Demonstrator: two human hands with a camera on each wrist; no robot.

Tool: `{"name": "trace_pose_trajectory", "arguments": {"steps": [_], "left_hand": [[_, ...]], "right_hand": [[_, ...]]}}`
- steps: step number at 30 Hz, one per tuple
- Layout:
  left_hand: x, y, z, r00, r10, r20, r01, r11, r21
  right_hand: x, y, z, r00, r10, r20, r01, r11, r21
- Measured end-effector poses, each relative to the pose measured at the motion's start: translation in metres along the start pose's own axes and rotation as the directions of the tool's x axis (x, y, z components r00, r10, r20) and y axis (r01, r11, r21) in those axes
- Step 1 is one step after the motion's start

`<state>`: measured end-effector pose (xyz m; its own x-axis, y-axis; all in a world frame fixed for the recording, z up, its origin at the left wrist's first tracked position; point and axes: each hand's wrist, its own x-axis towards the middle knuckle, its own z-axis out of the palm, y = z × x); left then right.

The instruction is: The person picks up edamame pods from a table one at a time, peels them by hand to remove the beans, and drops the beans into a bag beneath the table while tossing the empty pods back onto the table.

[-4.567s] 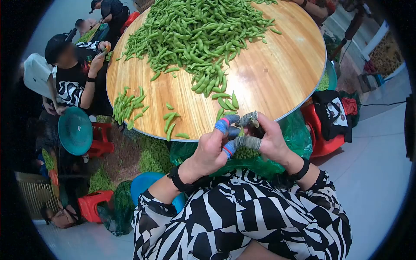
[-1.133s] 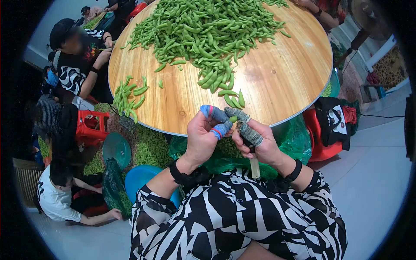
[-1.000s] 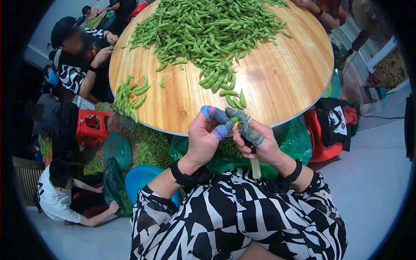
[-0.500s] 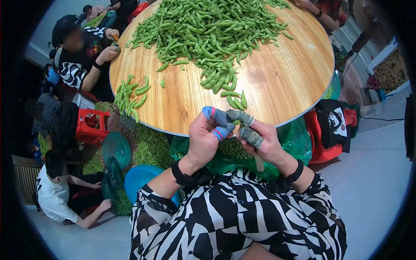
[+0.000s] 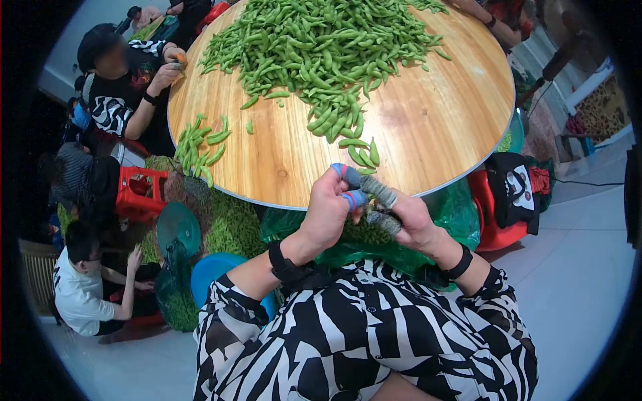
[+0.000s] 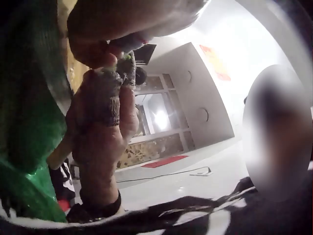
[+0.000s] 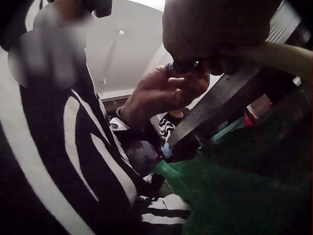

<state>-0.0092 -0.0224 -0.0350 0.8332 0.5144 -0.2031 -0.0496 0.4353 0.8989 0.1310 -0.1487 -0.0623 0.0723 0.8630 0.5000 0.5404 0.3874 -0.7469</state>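
In the head view my left hand, its thumb and finger wrapped in blue-grey cloth, meets my right hand in front of the table's near edge. The right thumb and finger wear grey knitted covers. A bit of green pod shows between the fingertips in the left wrist view; the fingers hide most of it. From the right hand's curled fingers sticks out a pale handle, its other end hidden. Beyond the hands a large heap of edamame pods covers the back of the round wooden table.
A small pile of pods lies at the table's left edge. Below the hands hangs a green plastic bag. A blue basin and a red stool stand left. Another person sits at lower left.
The hands have drawn closer, the right fingers overlapping the left fingertips, and the pod between them is now mostly covered. A few loose pods left of the hands have gone since the first frame.
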Motion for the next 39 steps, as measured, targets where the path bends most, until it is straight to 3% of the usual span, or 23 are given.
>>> {"name": "trace_pose_trajectory", "arguments": {"steps": [2,4,5,6,7,8,9,10,13,16,20,21,24,25,27,28,29,32,39], "left_hand": [[-0.001,0.003,0.002,0.997,0.077,0.018,-0.079,0.979,0.19],[-0.007,0.006,0.002,0.987,0.152,0.054,-0.161,0.93,0.33],[-0.012,0.011,-0.006,0.986,0.153,0.068,-0.166,0.859,0.485],[-0.016,0.024,-0.013,0.952,0.284,0.112,-0.266,0.59,0.762],[-0.021,0.043,-0.021,0.902,0.38,0.204,-0.306,0.228,0.924],[-0.022,0.057,-0.031,0.843,0.428,0.326,-0.28,-0.168,0.945],[-0.02,0.065,-0.048,0.881,0.389,0.269,-0.18,-0.251,0.951],[-0.014,0.069,-0.063,0.913,0.356,0.201,-0.077,-0.333,0.94],[0.021,0.069,-0.092,0.807,0.49,0.328,-0.252,-0.216,0.943],[0.061,0.062,-0.086,0.823,0.531,0.2,-0.227,-0.016,0.974],[0.09,0.054,-0.087,0.885,0.437,0.158,-0.185,0.021,0.982],[0.09,0.055,-0.085,0.892,0.426,0.148,-0.188,0.054,0.981],[0.078,0.061,-0.078,0.905,0.42,0.067,-0.173,0.22,0.96],[0.073,0.064,-0.073,0.908,0.417,0.038,-0.169,0.282,0.944],[0.056,0.066,-0.058,0.962,0.271,-0.029,-0.165,0.661,0.732],[0.047,0.065,-0.049,0.982,0.185,-0.037,-0.131,0.809,0.573],[0.038,0.06,-0.04,0.982,0.185,0.021,-0.174,0.875,0.452],[0.02,0.046,-0.022,0.985,0.093,0.147,-0.13,0.955,0.268],[0.014,0.029,-0.01,0.989,0.108,0.101,-0.119,0.987,0.107]], "right_hand": [[-0.001,-0.01,-0.001,0.989,0.129,-0.077,-0.127,0.991,0.026],[-0.003,-0.013,-0.004,0.988,0.149,-0.042,-0.15,0.989,-0.01],[-0.005,-0.014,-0.006,0.987,0.16,-0.026,-0.16,0.987,-0.025],[-0.008,-0.013,-0.009,0.988,0.157,-0.005,-0.157,0.987,-0.02],[-0.011,-0.013,-0.012,0.988,0.156,0.012,-0.156,0.988,-0.015],[-0.015,-0.013,-0.016,0.987,0.156,0.03,-0.156,0.988,-0.01],[-0.018,-0.017,-0.02,0.964,0.261,0.059,-0.261,0.965,-0.009],[-0.02,-0.017,-0.02,0.961,0.268,0.071,-0.269,0.963,0.0],[-0.016,-0.019,-0.018,0.962,0.251,0.111,-0.255,0.967,0.018],[-0.008,-0.017,-0.005,0.975,0.183,0.123,-0.189,0.981,0.044],[-0.004,-0.017,-0.001,0.978,0.193,0.076,-0.201,0.971,0.126],[-0.003,-0.016,0.001,0.961,0.267,0.075,-0.277,0.942,0.189],[0.004,-0.03,-0.011,0.812,0.553,0.185,-0.554,0.632,0.541],[0.007,-0.031,-0.011,0.824,0.545,0.155,-0.53,0.647,0.548],[0.014,-0.031,-0.011,0.834,0.537,0.127,-0.478,0.588,0.653],[0.017,-0.031,-0.011,0.838,0.534,0.11,-0.447,0.557,0.7],[0.02,-0.03,-0.009,0.82,0.561,0.11,-0.44,0.496,0.748],[0.02,-0.024,-0.006,0.775,0.583,0.246,-0.389,0.132,0.912],[0.017,-0.023,-0.003,0.814,0.477,0.332,-0.341,-0.071,0.937]]}}
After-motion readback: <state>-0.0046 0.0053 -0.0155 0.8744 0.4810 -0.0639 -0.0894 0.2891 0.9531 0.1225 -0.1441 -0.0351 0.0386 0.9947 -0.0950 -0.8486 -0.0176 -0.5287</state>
